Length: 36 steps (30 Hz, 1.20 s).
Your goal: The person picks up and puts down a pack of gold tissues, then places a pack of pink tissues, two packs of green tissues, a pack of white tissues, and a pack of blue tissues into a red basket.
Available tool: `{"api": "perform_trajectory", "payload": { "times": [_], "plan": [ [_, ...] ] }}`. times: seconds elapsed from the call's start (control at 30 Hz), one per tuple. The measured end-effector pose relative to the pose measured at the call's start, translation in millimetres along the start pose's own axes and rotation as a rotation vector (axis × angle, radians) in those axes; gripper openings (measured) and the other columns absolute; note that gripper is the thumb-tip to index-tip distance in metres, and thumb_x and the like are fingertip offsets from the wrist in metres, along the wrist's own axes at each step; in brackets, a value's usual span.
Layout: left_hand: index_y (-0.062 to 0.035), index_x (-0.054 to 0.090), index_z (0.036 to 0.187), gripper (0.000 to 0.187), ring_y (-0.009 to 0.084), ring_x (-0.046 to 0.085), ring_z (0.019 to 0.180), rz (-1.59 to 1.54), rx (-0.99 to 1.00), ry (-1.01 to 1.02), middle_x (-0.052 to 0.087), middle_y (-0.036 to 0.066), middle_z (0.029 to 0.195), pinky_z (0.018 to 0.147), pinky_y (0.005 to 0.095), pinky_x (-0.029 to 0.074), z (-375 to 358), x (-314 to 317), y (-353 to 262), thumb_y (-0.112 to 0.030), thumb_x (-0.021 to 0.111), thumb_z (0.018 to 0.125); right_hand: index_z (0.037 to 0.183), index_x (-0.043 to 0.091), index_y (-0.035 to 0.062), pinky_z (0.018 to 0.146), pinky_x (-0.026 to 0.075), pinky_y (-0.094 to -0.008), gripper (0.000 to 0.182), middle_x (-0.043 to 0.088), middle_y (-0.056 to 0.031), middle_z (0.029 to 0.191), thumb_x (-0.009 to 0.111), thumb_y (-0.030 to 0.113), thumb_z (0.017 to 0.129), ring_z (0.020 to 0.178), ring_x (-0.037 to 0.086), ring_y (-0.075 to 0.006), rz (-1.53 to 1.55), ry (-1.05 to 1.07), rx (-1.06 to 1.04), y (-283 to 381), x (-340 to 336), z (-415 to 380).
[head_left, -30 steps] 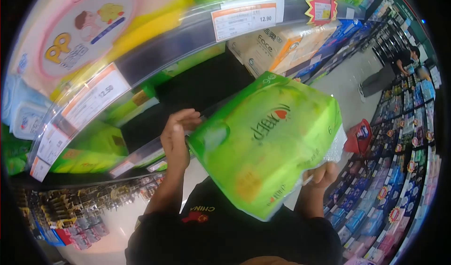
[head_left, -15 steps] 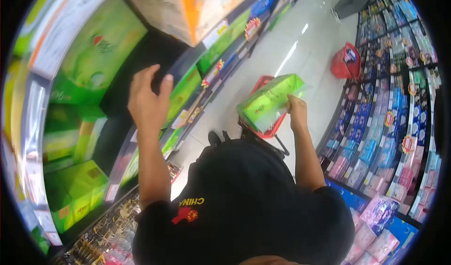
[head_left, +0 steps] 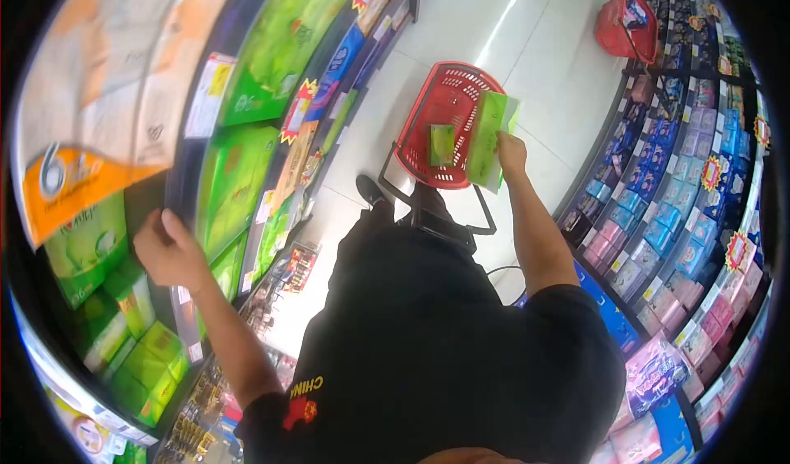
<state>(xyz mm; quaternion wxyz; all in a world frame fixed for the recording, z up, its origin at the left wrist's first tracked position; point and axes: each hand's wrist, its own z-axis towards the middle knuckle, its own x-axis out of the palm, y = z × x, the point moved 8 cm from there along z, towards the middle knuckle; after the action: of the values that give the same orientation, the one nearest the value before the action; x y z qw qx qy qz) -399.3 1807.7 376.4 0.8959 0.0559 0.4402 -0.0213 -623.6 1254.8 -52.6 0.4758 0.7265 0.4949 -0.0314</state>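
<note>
My right hand (head_left: pixel 512 153) grips a green tissue pack (head_left: pixel 487 139) by its edge. The pack hangs tilted over the right side of a red shopping basket (head_left: pixel 409 139), which stands on the floor by my feet. Inside the basket lies a smaller green pack (head_left: pixel 442 145). At the shelf on the left, my left hand (head_left: pixel 171 252) is held with its thumb apart and fingers loosely bent, and nothing shows in it. It is just below a large white-and-orange pack (head_left: pixel 99 184) and beside green tissue packs (head_left: pixel 86 246) on the shelf.
Price tags (head_left: pixel 210 94) line the left shelf edge. Across the pale tiled aisle (head_left: pixel 543 44), another red basket (head_left: pixel 627 26) stands beside shelves of blue and pink packs (head_left: pixel 658 225). More pink packs (head_left: pixel 654 373) are stacked near my right elbow.
The held tissue pack has turned from lying across the basket to hanging more upright at its right side, uncovering the smaller pack. My left hand has moved down and left, its fingers more bent.
</note>
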Motion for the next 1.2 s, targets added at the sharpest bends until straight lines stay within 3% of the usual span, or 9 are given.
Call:
{"api": "perform_trajectory", "payload": {
  "times": [0.23, 0.33, 0.57, 0.67, 0.8, 0.9, 1.03, 1.13, 1.2],
  "plan": [
    [-0.0017, 0.067, 0.097, 0.034, 0.0283, 0.065, 0.08, 0.001, -0.015, 0.005, 0.067, 0.013, 0.09, 0.071, 0.0372, 0.051, -4, 9, 1, -0.035, 0.057, 0.098, 0.076, 0.069, 0.0019, 0.065, 0.046, -0.0329, 0.033, 0.064, -0.006, 0.07, 0.061, 0.033, 0.086, 0.066, 0.059, -0.0165, -0.197, 0.194, 0.098, -58, 44, 50],
    [-0.0013, 0.066, 0.099, 0.034, 0.0288, 0.065, 0.08, -0.046, -0.022, 0.009, 0.067, 0.013, 0.09, 0.071, 0.0374, 0.051, -4, 12, 0, -0.033, 0.056, 0.098, 0.092, 0.074, 0.0065, 0.078, 0.05, -0.0425, 0.043, 0.071, -0.0167, 0.085, 0.052, 0.044, 0.088, 0.084, 0.068, -0.0339, -0.266, 0.24, 0.094, -75, 67, 65],
    [-0.002, 0.065, 0.101, 0.04, 0.0312, 0.064, 0.076, 0.069, -0.01, 0.02, 0.066, 0.014, 0.09, 0.066, 0.0405, 0.05, -6, 16, 8, -0.039, 0.049, 0.1, 0.089, 0.072, 0.0034, 0.077, 0.05, -0.041, 0.046, 0.071, -0.0153, 0.085, 0.053, 0.045, 0.086, 0.083, 0.069, -0.0307, -0.482, 0.177, -0.109, -35, 62, 90],
    [-0.0024, 0.065, 0.102, 0.041, 0.0317, 0.064, 0.076, 0.078, -0.001, 0.016, 0.066, 0.014, 0.089, 0.065, 0.0409, 0.05, -6, 17, 7, -0.039, 0.048, 0.101, 0.096, 0.072, 0.0071, 0.083, 0.05, -0.0488, 0.045, 0.069, -0.0207, 0.096, 0.047, 0.043, 0.091, 0.093, 0.066, -0.0411, -0.522, 0.192, -0.055, -32, 52, 98],
    [-0.0018, 0.065, 0.103, 0.04, 0.0324, 0.064, 0.078, 0.094, -0.004, 0.02, 0.066, 0.014, 0.092, 0.066, 0.0414, 0.05, -6, 19, 7, -0.038, 0.047, 0.101, 0.098, 0.072, 0.0084, 0.086, 0.05, -0.0485, 0.044, 0.069, -0.0196, 0.1, 0.046, 0.044, 0.091, 0.096, 0.065, -0.0399, -0.467, 0.263, -0.015, -45, 59, 104],
    [-0.0011, 0.064, 0.105, 0.041, 0.033, 0.064, 0.081, 0.075, -0.019, 0.033, 0.066, 0.015, 0.095, 0.069, 0.0421, 0.05, -7, 21, 14, -0.038, 0.046, 0.101, 0.107, 0.07, 0.0115, 0.087, 0.05, -0.047, 0.038, 0.068, -0.018, 0.107, 0.046, 0.038, 0.094, 0.102, 0.064, -0.0377, -0.739, 0.436, -0.466, -75, 106, 113],
    [0.0026, 0.063, 0.105, 0.049, 0.0348, 0.064, 0.08, 0.099, -0.003, 0.037, 0.065, 0.018, 0.093, 0.068, 0.0423, 0.051, -3, 21, 6, -0.042, 0.043, 0.101, 0.117, 0.067, 0.0119, 0.089, 0.052, -0.0441, 0.035, 0.068, -0.0184, 0.106, 0.055, 0.016, 0.085, 0.1, 0.065, -0.0322, -0.691, 0.567, -0.138, -111, 140, 112],
    [0.0051, 0.061, 0.107, 0.054, 0.0359, 0.063, 0.079, 0.111, -0.012, 0.046, 0.064, 0.02, 0.092, 0.068, 0.0425, 0.051, -3, 23, 8, -0.044, 0.04, 0.101, 0.114, 0.067, 0.0149, 0.09, 0.05, -0.0451, 0.031, 0.065, -0.0187, 0.111, 0.045, 0.028, 0.097, 0.105, 0.063, -0.0321, -0.943, 0.585, -0.473, -142, 169, 105],
    [0.0061, 0.061, 0.108, 0.056, 0.0364, 0.063, 0.08, 0.102, -0.031, 0.062, 0.064, 0.021, 0.093, 0.068, 0.0432, 0.05, -3, 25, 13, -0.045, 0.039, 0.101, 0.114, 0.068, 0.0144, 0.087, 0.05, -0.0444, 0.031, 0.066, -0.0204, 0.105, 0.047, 0.029, 0.096, 0.1, 0.064, -0.0326, -0.837, 0.575, -0.378, -159, 174, 107]
  ]
}}
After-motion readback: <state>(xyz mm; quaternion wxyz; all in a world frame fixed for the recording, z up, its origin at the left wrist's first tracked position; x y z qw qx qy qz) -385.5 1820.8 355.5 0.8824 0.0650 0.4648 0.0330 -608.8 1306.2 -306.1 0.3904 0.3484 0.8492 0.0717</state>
